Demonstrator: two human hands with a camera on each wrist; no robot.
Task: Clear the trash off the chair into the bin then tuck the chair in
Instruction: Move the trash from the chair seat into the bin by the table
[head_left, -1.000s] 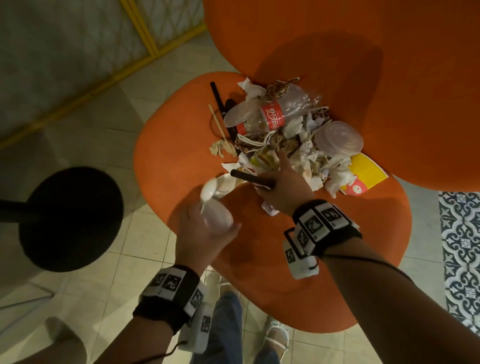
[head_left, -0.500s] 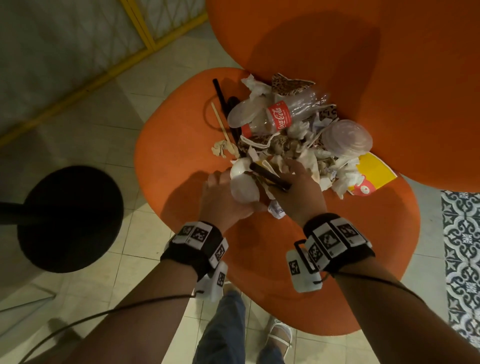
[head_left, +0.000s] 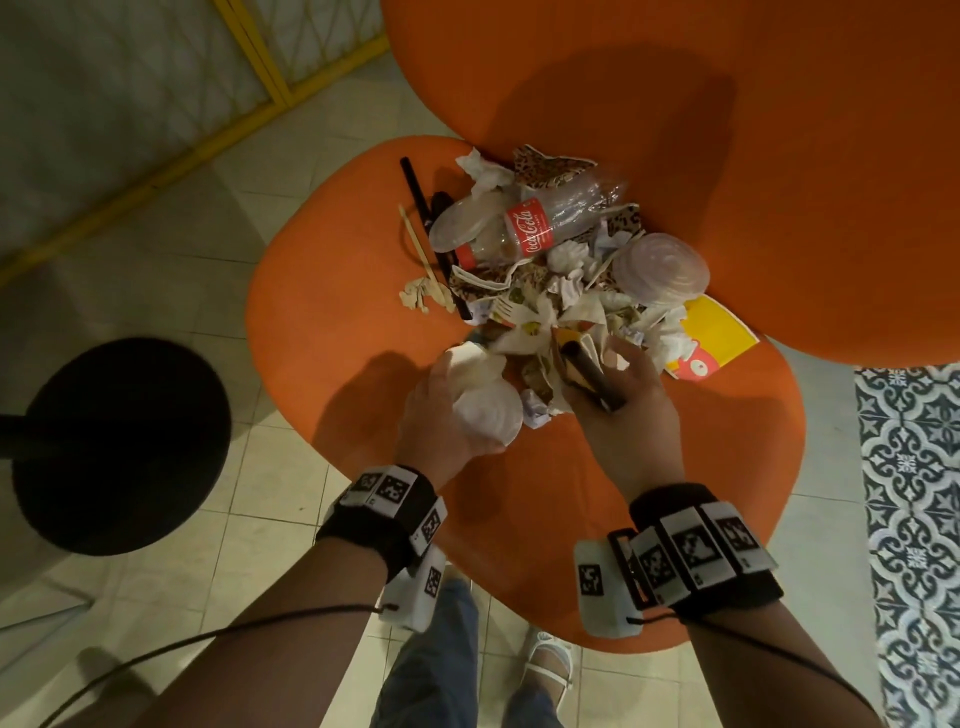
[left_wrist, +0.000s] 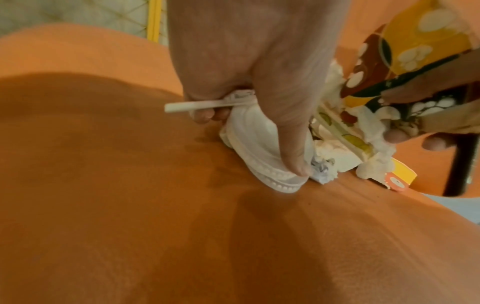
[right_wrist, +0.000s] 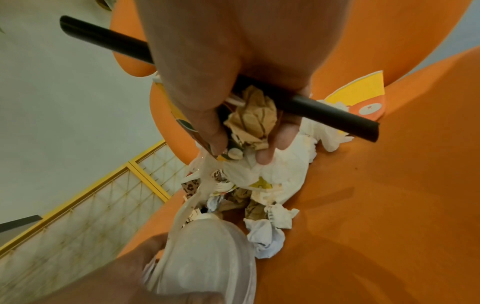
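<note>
A heap of trash (head_left: 545, 291) lies on the orange chair seat (head_left: 322, 291): a Coca-Cola bottle (head_left: 535, 228), a clear dome lid (head_left: 662, 267), tissues, leopard-print paper and a yellow card (head_left: 717, 332). My left hand (head_left: 457, 384) grips a clear plastic lid (head_left: 488, 415) at the heap's near edge. In the left wrist view the left hand (left_wrist: 249, 131) also clamps a white stick (left_wrist: 192, 107) against that lid (left_wrist: 257, 144). My right hand (head_left: 618, 395) holds a black straw (head_left: 587, 371). In the right wrist view the right hand (right_wrist: 244, 144) pinches crumpled brown paper (right_wrist: 252, 119) under the straw (right_wrist: 337, 121).
The orange chair back (head_left: 727, 130) rises behind the heap. A black round base (head_left: 114, 441) stands on the tiled floor at left. A yellow-framed screen (head_left: 260, 78) runs along the back left. Patterned tiles (head_left: 909, 467) lie at right. My feet (head_left: 545, 665) are under the seat's front edge.
My left hand carried the plastic lid from the seat's front up to the heap. My right hand, still holding the black straw, pushed deeper into the heap and closed on paper.
</note>
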